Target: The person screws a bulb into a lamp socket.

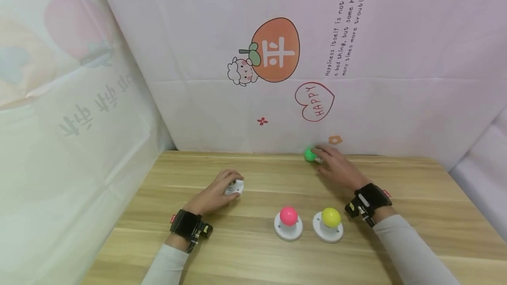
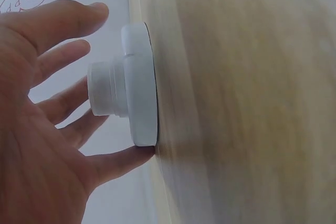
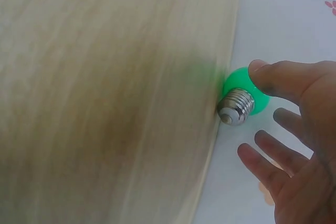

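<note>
My left hand [image 1: 218,191] arches around a white round lamp socket [image 1: 236,187] lying flat on the table. In the left wrist view the fingers [image 2: 123,163] spread about the socket [image 2: 142,85], one fingertip right at its rim and the thumb apart from it. At the table's back edge, my right hand [image 1: 338,168] reaches to a green bulb [image 1: 310,155]. The bulb [image 3: 236,103] lies with its metal screw cap showing in the right wrist view; the thumb overlaps the green globe and several fingers are spread loosely.
A pink bulb [image 1: 288,216] and a yellow bulb [image 1: 331,217] stand upright in white round sockets on the wooden table [image 1: 253,258], between the arms and nearer the front. Behind the table hangs a printed white cloth [image 1: 198,100]; another sheet [image 1: 79,166] borders the left side.
</note>
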`<state>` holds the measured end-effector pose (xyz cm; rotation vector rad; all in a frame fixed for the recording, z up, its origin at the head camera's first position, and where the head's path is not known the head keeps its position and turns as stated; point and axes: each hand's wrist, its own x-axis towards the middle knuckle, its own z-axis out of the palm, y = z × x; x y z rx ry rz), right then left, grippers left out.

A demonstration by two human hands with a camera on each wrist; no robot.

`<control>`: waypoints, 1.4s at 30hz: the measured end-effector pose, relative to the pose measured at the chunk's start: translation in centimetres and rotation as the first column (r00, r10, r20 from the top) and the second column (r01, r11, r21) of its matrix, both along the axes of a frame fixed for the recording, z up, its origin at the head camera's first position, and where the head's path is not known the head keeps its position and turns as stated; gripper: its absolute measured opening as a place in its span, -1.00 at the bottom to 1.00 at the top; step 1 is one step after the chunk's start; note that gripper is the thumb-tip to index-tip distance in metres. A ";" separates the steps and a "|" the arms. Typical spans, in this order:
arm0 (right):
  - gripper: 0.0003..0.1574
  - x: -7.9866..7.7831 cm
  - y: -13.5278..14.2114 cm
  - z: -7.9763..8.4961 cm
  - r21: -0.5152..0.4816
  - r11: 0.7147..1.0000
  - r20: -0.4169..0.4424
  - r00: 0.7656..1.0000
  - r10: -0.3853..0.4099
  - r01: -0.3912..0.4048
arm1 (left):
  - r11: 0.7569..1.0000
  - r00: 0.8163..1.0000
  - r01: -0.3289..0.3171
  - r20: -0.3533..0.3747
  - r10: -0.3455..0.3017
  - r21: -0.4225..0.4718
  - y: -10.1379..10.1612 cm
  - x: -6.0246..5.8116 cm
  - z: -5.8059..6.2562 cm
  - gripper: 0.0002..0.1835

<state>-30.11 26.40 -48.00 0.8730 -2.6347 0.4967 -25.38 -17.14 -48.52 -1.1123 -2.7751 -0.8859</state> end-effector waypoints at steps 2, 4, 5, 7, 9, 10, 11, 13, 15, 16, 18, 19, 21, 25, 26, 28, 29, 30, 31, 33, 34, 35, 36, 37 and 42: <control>-0.13 -0.1 0.0 -0.2 0.010 1.000 0.011 1.000 -0.003 0.003 | 1.000 1.000 -0.002 0.023 0.002 -0.005 0.0 0.1 0.0 -0.49; -0.12 -0.1 0.0 -0.3 0.013 1.000 0.025 1.000 -0.010 0.010 | 1.000 0.999 -0.010 0.043 0.011 -0.017 0.0 0.1 0.1 -0.49; -0.12 -0.1 0.0 -0.4 0.014 1.000 0.033 0.999 -0.013 0.012 | 1.000 0.999 -0.015 0.048 0.016 -0.023 0.1 0.1 0.1 -0.49; -0.14 0.0 0.0 -0.5 0.014 1.000 0.052 0.998 -0.022 0.021 | 0.999 0.998 -0.029 0.056 0.031 -0.034 0.1 0.2 0.1 -0.48; -0.17 0.0 0.0 -0.5 0.016 0.999 0.070 0.997 -0.036 0.035 | 0.998 0.998 -0.039 0.056 0.042 -0.046 0.0 0.2 0.0 -0.48; -0.19 0.1 0.0 -0.5 0.017 0.999 0.080 0.996 -0.041 0.040 | 0.998 0.997 -0.044 0.053 0.047 -0.051 0.0 0.2 0.0 -0.48; -0.21 0.2 0.0 -0.4 0.020 0.999 0.091 0.995 -0.049 0.047 | 0.997 0.998 -0.048 0.049 0.050 -0.055 0.0 0.2 0.0 -0.47; -0.24 0.3 -0.1 -0.4 0.024 0.998 0.115 0.991 -0.064 0.062 | 0.997 0.998 -0.055 0.037 0.058 -0.062 0.0 0.1 0.0 -0.46; -0.26 0.5 -0.2 -0.3 0.023 0.997 0.141 0.987 -0.075 0.073 | 0.995 0.997 -0.065 0.029 0.068 -0.069 0.0 0.1 -0.1 -0.43; -0.26 0.5 -0.3 -0.3 0.022 0.997 0.153 0.985 -0.082 0.079 | 0.995 0.997 -0.071 0.031 0.074 -0.071 0.0 0.1 -0.1 -0.41; -0.27 0.6 -0.3 -0.2 0.022 0.995 0.176 0.980 -0.096 0.094 | 0.994 0.995 -0.085 0.037 0.087 -0.071 0.0 0.1 -0.2 -0.35; -0.27 0.5 -0.4 -0.3 0.025 0.995 0.187 0.977 -0.103 0.100 | 0.993 0.994 -0.094 0.047 0.098 -0.074 0.1 0.1 -0.3 -0.31; -0.28 0.5 -0.3 -0.3 0.031 0.993 0.203 0.972 -0.117 0.113 | 0.991 0.991 -0.110 0.065 0.114 -0.074 0.1 0.1 -0.4 -0.24; -0.32 0.3 -0.3 -0.5 0.020 0.991 0.235 0.963 -0.130 0.129 | 0.989 0.989 -0.124 0.073 0.130 -0.082 0.1 0.1 -0.4 -0.23; -0.33 0.3 -0.3 -0.5 0.012 0.991 0.238 0.962 -0.130 0.131 | 0.989 0.989 -0.126 0.072 0.132 -0.084 0.1 0.1 -0.4 -0.25; -0.34 0.3 -0.4 -0.4 -0.004 0.991 0.245 0.961 -0.128 0.133 | 0.987 0.988 -0.131 0.070 0.137 -0.090 0.1 0.2 -0.3 -0.30; -0.35 0.3 -0.4 -0.4 -0.012 0.991 0.246 0.961 -0.126 0.133 | 0.986 0.987 -0.135 0.072 0.142 -0.096 0.1 0.2 -0.3 -0.31; -0.35 0.3 -0.4 -0.4 -0.012 0.991 0.243 0.961 -0.129 0.136 | 0.985 0.986 -0.138 0.075 0.146 -0.099 0.1 0.3 -0.2 -0.32; -0.35 0.3 -0.4 -0.4 -0.013 0.990 0.242 0.962 -0.130 0.138 | 0.984 0.985 -0.143 0.082 0.152 -0.104 0.1 0.3 -0.2 -0.33; -0.33 0.4 -0.4 -0.3 -0.009 0.990 0.236 0.962 -0.135 0.141 | 0.982 0.983 -0.150 0.085 0.160 -0.114 0.0 0.3 -0.1 -0.33; -0.33 0.4 -0.4 -0.2 -0.008 0.990 0.235 0.962 -0.137 0.143 | 0.982 0.983 -0.152 0.084 0.162 -0.116 0.0 0.3 -0.1 -0.34; -0.31 0.5 -0.4 -0.2 -0.009 0.990 0.231 0.963 -0.136 0.142 | 0.980 0.982 -0.155 0.084 0.166 -0.120 0.0 0.3 -0.1 -0.35; -0.30 0.6 -0.4 -0.1 -0.008 0.989 0.227 0.964 -0.139 0.144 | 0.980 0.982 -0.158 0.084 0.169 -0.122 0.0 0.3 -0.1 -0.35; -0.29 0.6 -0.4 -0.1 -0.010 0.990 0.223 0.965 -0.136 0.142 | 0.979 0.982 -0.160 0.080 0.171 -0.125 0.0 0.3 -0.1 -0.36; -0.28 1.0 -0.4 0.1 -0.013 0.992 0.185 0.975 -0.124 0.128 | 0.979 0.983 -0.164 0.065 0.173 -0.123 0.1 0.3 -0.1 -0.37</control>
